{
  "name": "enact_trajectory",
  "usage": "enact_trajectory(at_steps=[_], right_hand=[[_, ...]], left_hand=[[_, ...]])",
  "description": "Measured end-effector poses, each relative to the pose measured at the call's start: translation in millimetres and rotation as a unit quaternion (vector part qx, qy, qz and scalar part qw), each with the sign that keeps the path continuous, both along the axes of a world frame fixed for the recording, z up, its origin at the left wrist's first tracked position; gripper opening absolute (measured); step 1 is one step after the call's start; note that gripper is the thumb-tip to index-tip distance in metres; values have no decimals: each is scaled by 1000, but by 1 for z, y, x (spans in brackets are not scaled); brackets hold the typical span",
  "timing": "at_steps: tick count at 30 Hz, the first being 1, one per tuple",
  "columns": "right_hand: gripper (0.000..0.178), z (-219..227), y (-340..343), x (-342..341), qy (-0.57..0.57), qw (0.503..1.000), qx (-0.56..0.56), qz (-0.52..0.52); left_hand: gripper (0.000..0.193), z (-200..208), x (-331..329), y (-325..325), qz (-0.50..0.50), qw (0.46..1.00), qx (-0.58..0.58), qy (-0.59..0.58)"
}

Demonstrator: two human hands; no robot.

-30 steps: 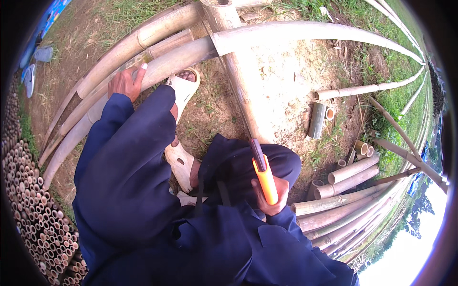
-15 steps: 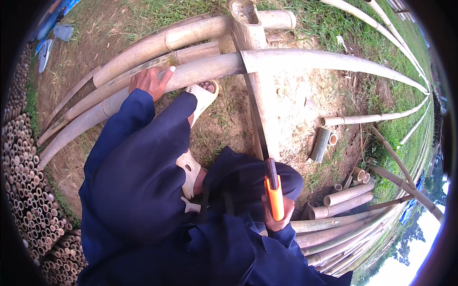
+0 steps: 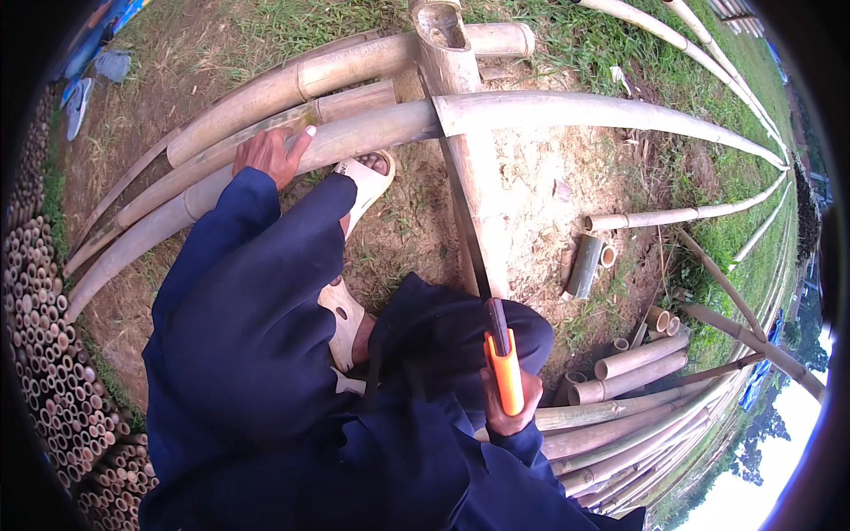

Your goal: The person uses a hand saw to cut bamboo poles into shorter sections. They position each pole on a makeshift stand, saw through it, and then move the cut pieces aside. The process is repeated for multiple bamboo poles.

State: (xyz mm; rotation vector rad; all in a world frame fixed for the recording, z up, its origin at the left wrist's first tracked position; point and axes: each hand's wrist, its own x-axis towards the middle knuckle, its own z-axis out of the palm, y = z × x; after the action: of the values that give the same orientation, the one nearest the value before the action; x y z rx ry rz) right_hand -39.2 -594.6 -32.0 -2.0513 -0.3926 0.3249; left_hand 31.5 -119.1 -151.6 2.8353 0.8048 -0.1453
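My right hand [image 3: 513, 403] is closed round the orange handle of a hand saw [image 3: 503, 367], low in the view, right of centre. The saw's long dark blade runs away from me and crosses a long pale bamboo pole [image 3: 549, 110], touching it at a cut line. Farther left, my left hand [image 3: 270, 157] lies over the bamboo at the left of the cut, fingers curled on it and thumb along the top. Beneath the cut, a thick bamboo post [image 3: 474, 186] with a hollow open end supports the pole. How deep the blade sits cannot be told.
More bamboo poles [image 3: 354, 64] lie beyond my left hand. At the left is a large stack of cut bamboo tubes [image 3: 53, 354]. Short bamboo pieces [image 3: 642, 352] and a green-grey tube [image 3: 585, 265] lie on the right. My sandalled foot [image 3: 367, 181] is beside the pole.
The whole view has shifted slightly left. The saw handle and my right hand have come a little nearer to me; my left hand stays on the bamboo.
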Motion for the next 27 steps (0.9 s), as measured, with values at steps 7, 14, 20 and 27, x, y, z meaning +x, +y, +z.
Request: enact_trajectory(at_steps=[7,14,20,27], right_hand=[[22,-70,118,135,33,995,95,-2],[33,-15,4,1,64,997,14,-31],[13,-70,99,116,95,995,32,7],[21,-48,21,49,150,989,-1,-7]], left_hand=[[71,5,19,-3,1,999,-42,-3],[73,5,8,-3,5,1000,-10,-2],[74,-10,8,-1,-14,999,-31,0],[78,7,-9,0,9,998,-60,-5]])
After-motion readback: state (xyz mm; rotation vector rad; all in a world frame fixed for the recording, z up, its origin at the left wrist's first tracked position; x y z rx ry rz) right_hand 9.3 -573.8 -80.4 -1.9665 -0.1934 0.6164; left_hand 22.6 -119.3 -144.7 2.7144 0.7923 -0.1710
